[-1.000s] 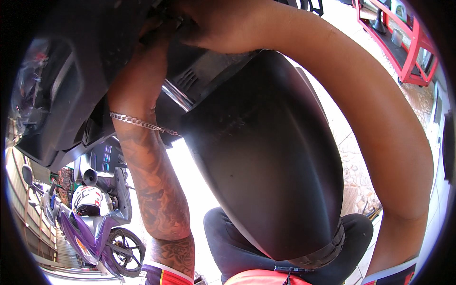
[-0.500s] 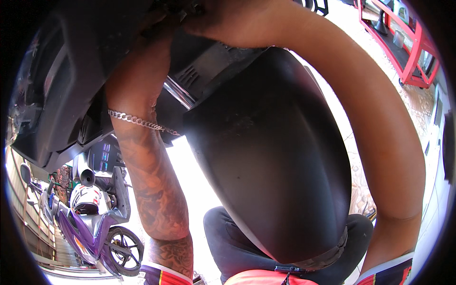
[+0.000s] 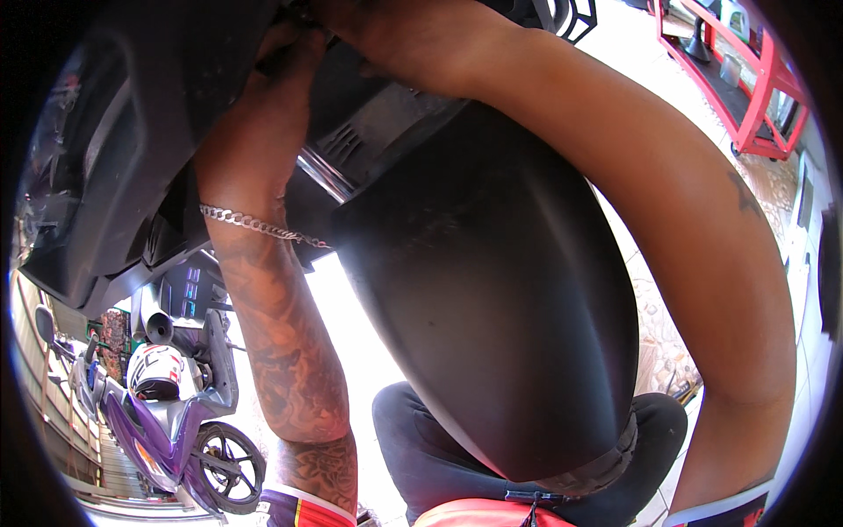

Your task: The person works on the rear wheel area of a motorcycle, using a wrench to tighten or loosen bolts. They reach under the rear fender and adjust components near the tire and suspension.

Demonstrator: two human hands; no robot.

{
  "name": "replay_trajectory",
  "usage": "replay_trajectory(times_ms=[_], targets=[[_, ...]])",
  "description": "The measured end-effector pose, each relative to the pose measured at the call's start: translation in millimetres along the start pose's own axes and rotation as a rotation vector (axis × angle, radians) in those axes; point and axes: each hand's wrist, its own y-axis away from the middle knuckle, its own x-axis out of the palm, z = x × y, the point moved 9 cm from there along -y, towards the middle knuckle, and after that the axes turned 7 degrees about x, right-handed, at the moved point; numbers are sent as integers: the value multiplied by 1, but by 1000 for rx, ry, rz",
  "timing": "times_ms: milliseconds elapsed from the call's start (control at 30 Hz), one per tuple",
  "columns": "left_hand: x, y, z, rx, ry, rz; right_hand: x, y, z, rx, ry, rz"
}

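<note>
Both my hands reach up under the dark front bodywork (image 3: 132,167) of a motorbike or scooter, at the top edge of the view. My left hand (image 3: 291,75) is closed, its fingers curled in shadow around something I cannot make out. Close beside it, my right hand (image 3: 404,39) is closed too, its fingertips mostly hidden at the top edge. Between my arms sits a large matte black front fender (image 3: 492,290), its tip low over my lap. A chrome fork tube (image 3: 325,176) shows behind the fender, beside my left wrist with its chain bracelet (image 3: 255,221).
A purple scooter (image 3: 162,439) with a white helmet (image 3: 156,373) on it stands at the left. At the far right is a red tool cart (image 3: 755,132) with items on its shelves. My bent knees (image 3: 663,430) flank the fender's lower end.
My right hand and forearm have shifted left, toward my left hand, while the right elbow has moved slightly outward. The fender appears a little farther left. My left arm has barely moved.
</note>
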Motion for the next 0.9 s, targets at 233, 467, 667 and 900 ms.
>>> replay_trajectory(times_ms=[233,467,667,900], targets=[[0,2,-1,-45,-3,-3,0,-1,3,-31,9,61],[-1,1,-1,14,15,2,11,-7,-5,-66,68,385],[-1,-2,-9,168,98,-33,-9,-35,12,-256,6,121],[-7,4,-6,0,-44,-60,-36,-14,1,19,-220,74]])
